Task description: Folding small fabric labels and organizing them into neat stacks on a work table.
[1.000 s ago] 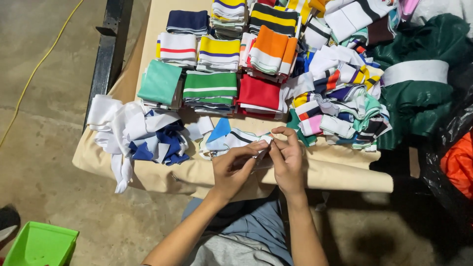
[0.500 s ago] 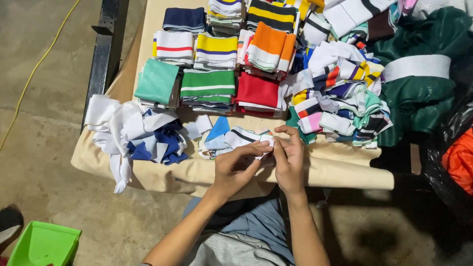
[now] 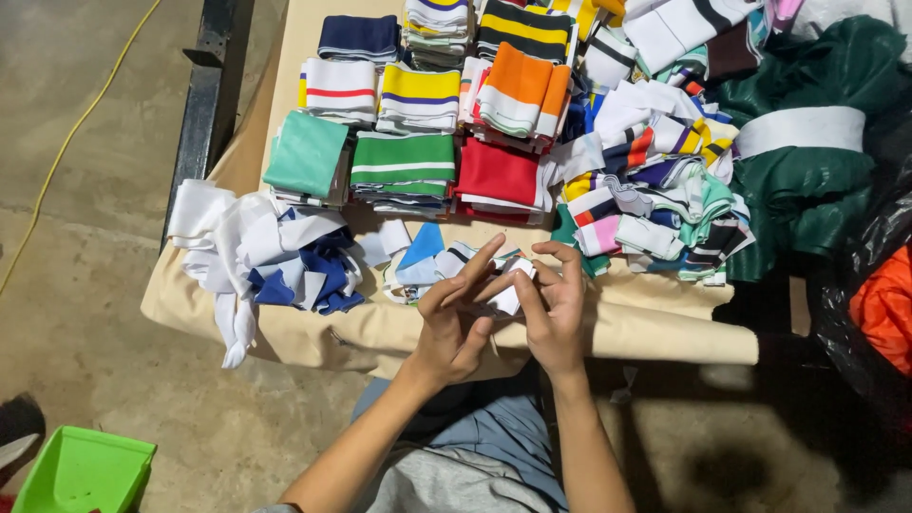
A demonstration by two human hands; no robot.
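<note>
A green bin (image 3: 84, 471) sits at the bottom left corner, cut off by the frame edge, with a dark shape beside it too cropped to make out. On the bench (image 3: 313, 328), covered in tan cloth, a loose heap of white and blue strips (image 3: 271, 256) lies at the left end. Behind it stand folded stacks: a mint stack (image 3: 306, 157), a green stack (image 3: 403, 163), a red stack (image 3: 498, 179), and striped ones whose far rows run off the top. The left hand (image 3: 454, 321) and right hand (image 3: 551, 306) meet just above the bench's near edge, fingers pinched on a small white strip (image 3: 511, 283), most of it hidden between them. A jumbled pile (image 3: 655, 204) of mixed strips lies right of the hands. Further right is a dark green bundle (image 3: 807, 161) with a white band, then black plastic and something orange (image 3: 883, 309), cut off
</note>
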